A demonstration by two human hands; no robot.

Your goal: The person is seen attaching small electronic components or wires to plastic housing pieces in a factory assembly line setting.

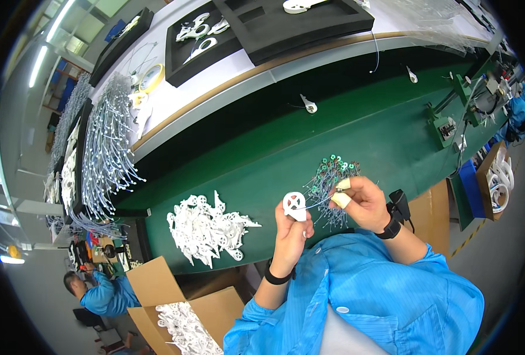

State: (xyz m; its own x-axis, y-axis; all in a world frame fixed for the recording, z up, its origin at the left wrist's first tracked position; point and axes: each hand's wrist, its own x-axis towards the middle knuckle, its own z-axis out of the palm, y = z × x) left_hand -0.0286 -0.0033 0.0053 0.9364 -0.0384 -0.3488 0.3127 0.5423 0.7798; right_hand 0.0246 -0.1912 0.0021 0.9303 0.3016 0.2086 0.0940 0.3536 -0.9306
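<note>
My left hand (287, 236) is closed around the narrow end of a white plastic housing (294, 202), whose round spoked head points up. From the housing a thin blue wire (317, 205) runs across to my right hand (366, 206). That hand, with yellow covers on its thumb and a finger, pinches the wire near its end; a small dark piece shows between the fingertips, too small to make out. Just behind and between the hands lies a heap of wires with small green and brown round ends (329, 177). A pile of similar white housings (206, 228) sits to the left.
The green bench (386, 160) carries two single white parts farther back and a green fixture (443, 127) at far right. Above is a shelf with black foam trays (310, 32) and hanging wire bundles (106, 142). A cardboard box (151, 278) stands lower left. Another person (106, 294) sits beyond.
</note>
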